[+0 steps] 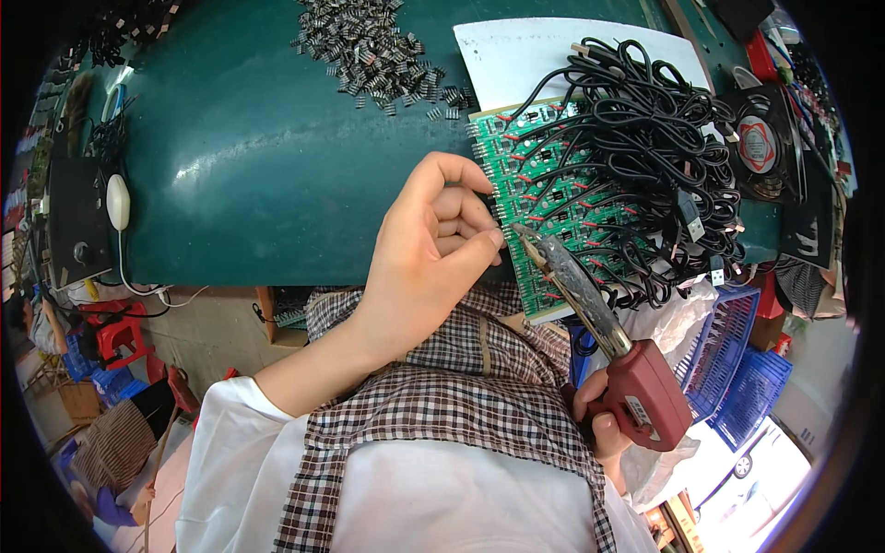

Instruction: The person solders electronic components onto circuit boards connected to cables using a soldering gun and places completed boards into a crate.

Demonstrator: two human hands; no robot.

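Observation:
A panel of green circuit boards (pixel 544 175) lies at the table's front edge, with a row of small metal pins along its left side. Red and black wire ends sit on it, running into black cables. My left hand (pixel 429 244) is closed, fingers curled, thumb and forefinger against the pinned edge; whatever is between the fingertips is hidden. My right hand (pixel 604 424) grips the handle of a dark red soldering gun (pixel 650 396). The gun's grey barrel slants up and left, and its tip is at the panel's left edge, close beside my left thumb.
A heap of small black pin connectors (pixel 369 55) lies at the back of the green table (pixel 249 166). Bundled black USB cables (pixel 654 138) cover the panel's right side, over a white sheet (pixel 489 60). Blue crates (pixel 724 369) stand below right. A white corded device (pixel 118 203) is at left.

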